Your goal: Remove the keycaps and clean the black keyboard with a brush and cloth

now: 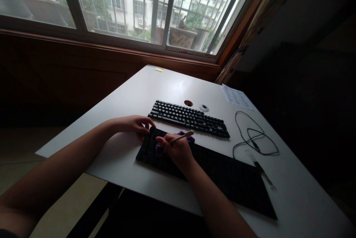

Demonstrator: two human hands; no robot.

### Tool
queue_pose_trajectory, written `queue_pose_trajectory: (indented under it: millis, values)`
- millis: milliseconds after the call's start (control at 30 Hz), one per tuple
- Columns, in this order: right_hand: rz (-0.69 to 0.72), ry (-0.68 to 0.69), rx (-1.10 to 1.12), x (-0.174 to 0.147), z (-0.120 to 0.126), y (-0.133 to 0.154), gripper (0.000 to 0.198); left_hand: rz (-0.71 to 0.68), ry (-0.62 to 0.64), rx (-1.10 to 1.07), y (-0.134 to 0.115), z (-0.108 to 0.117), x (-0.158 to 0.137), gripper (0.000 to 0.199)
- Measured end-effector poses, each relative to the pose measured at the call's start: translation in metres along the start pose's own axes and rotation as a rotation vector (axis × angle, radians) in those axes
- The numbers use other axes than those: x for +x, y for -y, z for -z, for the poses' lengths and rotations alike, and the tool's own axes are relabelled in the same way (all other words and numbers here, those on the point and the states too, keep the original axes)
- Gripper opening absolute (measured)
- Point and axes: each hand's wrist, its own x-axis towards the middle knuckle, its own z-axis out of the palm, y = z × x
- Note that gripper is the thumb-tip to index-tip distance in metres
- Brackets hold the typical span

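Note:
A long black panel (pixel 222 171) lies aslant near the desk's front edge. Over its left part, my right hand (pixel 178 150) is closed pen-style around a tan stick (pixel 182 137), its upper end pointing up to the right; its working tip is hidden. A purple cloth (pixel 190 139) is bunched under and behind that hand, on the panel. My left hand (pixel 139 124) rests by the panel's upper left corner, fingers bent but apart. Just beyond both hands sits a black keyboard (pixel 186 116), whose right section seems to have gaps among its keys.
Right of the panel lie a looped black cable (pixel 250 134) and a thin tool with wire ends (pixel 261 171). Behind the keyboard are a round desk hole (pixel 188 103) and its grey cover (pixel 204 108). Paper sheets (pixel 239 97) and yellow sticky notes (pixel 159 69) lie farther back.

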Motion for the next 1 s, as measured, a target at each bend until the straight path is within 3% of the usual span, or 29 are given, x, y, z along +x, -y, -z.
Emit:
queue_pose_trajectory:
  millis: [367, 600, 867, 1000]
  values:
    - [0.023, 0.067, 0.062, -0.0014, -0.0023, -0.0017, 0.048, -0.014, 0.015, 0.001, 0.0015, 0.0006, 0.0006, 0.039]
    - [0.010, -0.023, -0.033, -0.0020, -0.0042, 0.0040, 0.046, -0.034, 0.014, 0.000, 0.0037, 0.0014, 0.0009, 0.038]
    - [-0.197, -0.054, 0.115, 0.0037, -0.0042, 0.0041, 0.045, -0.011, 0.001, 0.016, 0.0015, 0.0007, 0.0014, 0.040]
    - [-0.207, -0.031, 0.151, 0.0055, -0.0038, -0.0006, 0.044, -0.014, 0.005, 0.014, 0.0009, 0.0001, 0.0014, 0.040]
